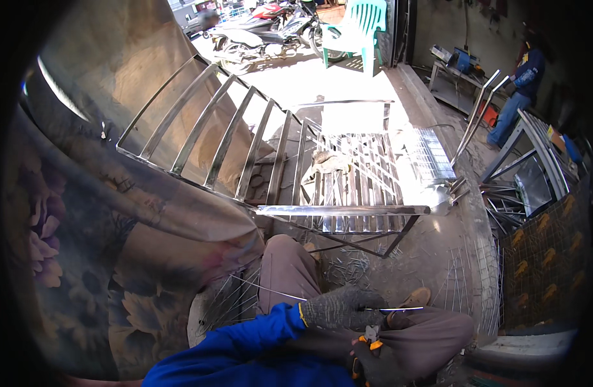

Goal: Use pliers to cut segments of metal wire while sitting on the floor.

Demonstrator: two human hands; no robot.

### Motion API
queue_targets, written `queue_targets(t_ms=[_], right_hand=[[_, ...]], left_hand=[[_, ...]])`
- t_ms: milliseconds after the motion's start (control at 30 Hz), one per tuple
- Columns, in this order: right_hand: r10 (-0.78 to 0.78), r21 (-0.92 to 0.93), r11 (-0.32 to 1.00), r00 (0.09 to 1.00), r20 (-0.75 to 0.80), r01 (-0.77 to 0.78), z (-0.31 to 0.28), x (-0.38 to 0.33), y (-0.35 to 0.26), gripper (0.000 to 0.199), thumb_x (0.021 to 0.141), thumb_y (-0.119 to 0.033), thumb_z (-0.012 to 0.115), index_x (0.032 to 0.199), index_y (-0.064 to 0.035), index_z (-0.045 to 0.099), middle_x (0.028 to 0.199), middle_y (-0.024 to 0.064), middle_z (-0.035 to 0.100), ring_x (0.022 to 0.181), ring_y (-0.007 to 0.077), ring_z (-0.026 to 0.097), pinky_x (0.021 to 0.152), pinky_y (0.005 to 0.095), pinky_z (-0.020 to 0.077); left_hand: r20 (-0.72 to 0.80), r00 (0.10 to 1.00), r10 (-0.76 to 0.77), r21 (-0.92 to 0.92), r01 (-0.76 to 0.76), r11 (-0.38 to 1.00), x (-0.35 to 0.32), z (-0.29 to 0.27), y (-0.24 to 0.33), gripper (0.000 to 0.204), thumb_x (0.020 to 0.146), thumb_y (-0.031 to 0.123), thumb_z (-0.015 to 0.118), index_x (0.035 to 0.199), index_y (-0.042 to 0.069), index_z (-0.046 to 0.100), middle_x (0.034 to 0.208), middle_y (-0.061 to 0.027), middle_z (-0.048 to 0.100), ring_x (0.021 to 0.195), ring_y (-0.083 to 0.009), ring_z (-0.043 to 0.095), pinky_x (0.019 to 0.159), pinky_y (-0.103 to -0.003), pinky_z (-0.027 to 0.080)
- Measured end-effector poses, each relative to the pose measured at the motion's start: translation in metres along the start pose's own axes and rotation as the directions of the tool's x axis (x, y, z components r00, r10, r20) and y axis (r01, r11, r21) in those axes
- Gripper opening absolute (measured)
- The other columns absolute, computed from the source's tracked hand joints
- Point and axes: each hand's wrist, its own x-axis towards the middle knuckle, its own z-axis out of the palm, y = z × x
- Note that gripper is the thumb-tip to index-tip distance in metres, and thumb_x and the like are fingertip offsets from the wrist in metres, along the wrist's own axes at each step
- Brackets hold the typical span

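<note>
My left hand [341,306], in a grey knit glove with a yellow cuff edge, is closed round a thin metal wire [403,309]. One end of the wire sticks out to the right over my lap; a length also shows to the left of the glove. Below it, my right hand [379,362], also in a dark glove, grips pliers [372,337] with orange and black handles. Their jaws point up and sit just under the left glove, apart from the wire. In front of my knees stands a metal chair frame [348,210] with slatted seat and a long slatted back.
Cut wire pieces [348,269] litter the floor. A patterned cloth [148,284] hangs at left. Wire mesh [535,258] and metal frames [535,155] stand at right. Farther off are a green plastic chair [361,32], motorcycles [264,32] and another person [525,80] by a workbench [451,80].
</note>
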Motion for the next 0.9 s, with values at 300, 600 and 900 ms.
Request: queue_targets(t_ms=[300,600,900], right_hand=[[0.054,0.363,0.931,0.998,-0.031,-0.039,0.002,0.003,0.012,0.035,0.103,-0.026,0.061,0.074,-0.0065,0.061,0.058,0.0046,0.060,0.045,0.0126,0.053,0.041,0.0261,0.0362],[-0.078,0.072,0.994,0.991,-0.109,0.086,0.003,-0.007,0.012,0.031,0.103,-0.026,0.061,0.079,-0.0062,0.061,0.071,0.0039,0.065,0.059,0.0097,0.058,0.051,0.0258,0.0417],[-0.012,0.364,0.928,0.970,0.245,-0.081,-0.002,-0.014,0.015,0.033,0.106,-0.032,0.051,0.083,-0.0086,0.059,0.070,0.0043,0.060,0.061,0.0149,0.057,0.058,0.0290,0.0460]], left_hand=[[-0.039,0.998,0.052,0.301,-0.038,0.953,0.005,0.012,0.001,0.042,0.099,0.031,0.064,0.127,0.000,0.062,0.099,-0.0250,0.069,0.087,-0.0413,0.068,0.074,-0.046,0.055],[-0.036,0.983,0.178,0.368,-0.153,0.917,-0.001,0.012,0.011,0.042,0.093,0.031,0.069,0.124,0.002,0.063,0.094,-0.0222,0.068,0.088,-0.0416,0.068,0.074,-0.048,0.054],[-0.040,0.976,0.216,0.289,-0.196,0.937,-0.006,0.013,0.004,0.034,0.093,0.029,0.071,0.114,0.001,0.067,0.093,-0.0209,0.069,0.083,-0.0423,0.068,0.070,-0.048,0.053]])
